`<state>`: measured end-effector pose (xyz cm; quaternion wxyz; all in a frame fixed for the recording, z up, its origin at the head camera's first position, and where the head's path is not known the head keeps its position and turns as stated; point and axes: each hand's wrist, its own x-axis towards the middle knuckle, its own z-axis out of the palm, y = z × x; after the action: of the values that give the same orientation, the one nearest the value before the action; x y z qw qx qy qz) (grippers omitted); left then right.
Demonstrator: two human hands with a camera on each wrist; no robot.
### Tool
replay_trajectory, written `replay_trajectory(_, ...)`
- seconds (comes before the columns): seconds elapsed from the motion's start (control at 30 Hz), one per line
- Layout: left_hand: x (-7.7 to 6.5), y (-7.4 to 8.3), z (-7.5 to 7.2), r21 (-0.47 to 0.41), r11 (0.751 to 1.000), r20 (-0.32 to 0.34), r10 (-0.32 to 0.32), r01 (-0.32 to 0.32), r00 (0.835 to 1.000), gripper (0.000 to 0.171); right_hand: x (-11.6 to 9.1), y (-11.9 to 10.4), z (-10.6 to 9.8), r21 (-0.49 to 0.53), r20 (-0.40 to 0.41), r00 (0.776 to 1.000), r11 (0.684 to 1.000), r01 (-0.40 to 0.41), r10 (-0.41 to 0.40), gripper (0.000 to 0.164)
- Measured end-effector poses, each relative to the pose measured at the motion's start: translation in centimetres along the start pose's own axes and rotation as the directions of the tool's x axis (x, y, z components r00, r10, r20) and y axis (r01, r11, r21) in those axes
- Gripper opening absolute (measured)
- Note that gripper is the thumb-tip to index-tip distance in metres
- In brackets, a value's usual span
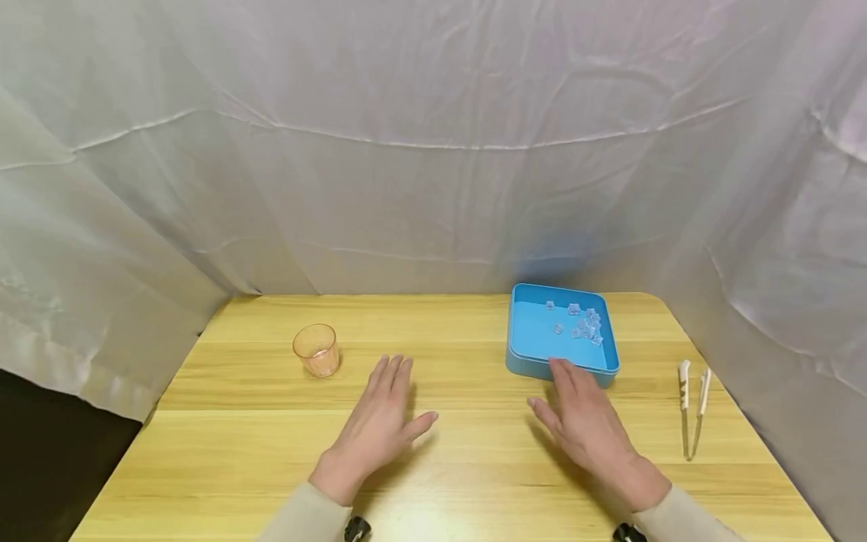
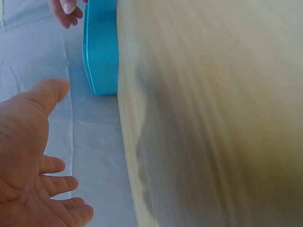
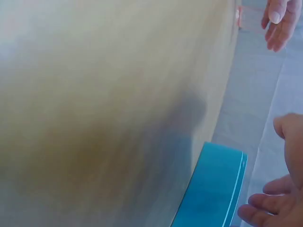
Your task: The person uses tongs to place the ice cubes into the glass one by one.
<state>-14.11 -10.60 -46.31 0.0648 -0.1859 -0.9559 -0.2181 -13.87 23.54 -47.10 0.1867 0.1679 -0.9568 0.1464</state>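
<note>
Both hands hover over the table, holding nothing. My left hand (image 1: 376, 418) has its fingers extended and thumb spread to the right; its nearest thing is an orange-tinted clear cup (image 1: 317, 351), upright beyond it to the left. On the right side, my right hand (image 1: 591, 423) is held with straight fingers, whose tips overlap the front wall of a blue square tray (image 1: 535, 366) in the head view. Inside that tray lie several clear cubes (image 1: 588, 325), mostly bunched toward its right. The left wrist view shows the left palm (image 2: 19, 175) facing sideways, fingers spread.
Tongs with white handles (image 1: 685, 388) lie near the table's right edge, to the right of the tray. The wooden table (image 1: 467, 482) is bordered at the back and sides by a hanging grey-white curtain (image 1: 406, 188).
</note>
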Motion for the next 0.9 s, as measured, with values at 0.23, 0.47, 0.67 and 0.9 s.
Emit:
replay_trajectory(0.23, 2.3, 1.2, 1.0, -0.080, 0.997, -0.069, 0.003, -0.009, 0.998, 0.077, 1.4, 1.7, -0.7, 0.063, -0.160, 0.985, 0.996, -0.058, 0.068, 0.060)
replay_trajectory(0.47, 3.9, 2.0, 2.1, -0.203, 0.976, -0.004, -0.074, 0.072, 0.997, 0.071, 2.4, 3.5, -1.1, 0.142, -0.132, 0.951, 0.955, -0.261, 0.279, 0.055)
replay_trajectory(0.67, 5.2, 2.9, 3.4, -0.235, 0.966, 0.044, -0.097, 0.105, 0.994, 0.069, 4.0, 4.9, -1.0, 0.166, -0.084, 0.892, 0.889, -0.426, 0.444, 0.055)
replay_trajectory(0.9, 7.3, 4.6, 4.6, -0.241, 0.960, 0.120, -0.114, 0.140, 0.986, 0.069, 5.1, 6.1, -1.3, 0.174, 0.020, 0.836, 0.822, -0.543, 0.548, 0.055)
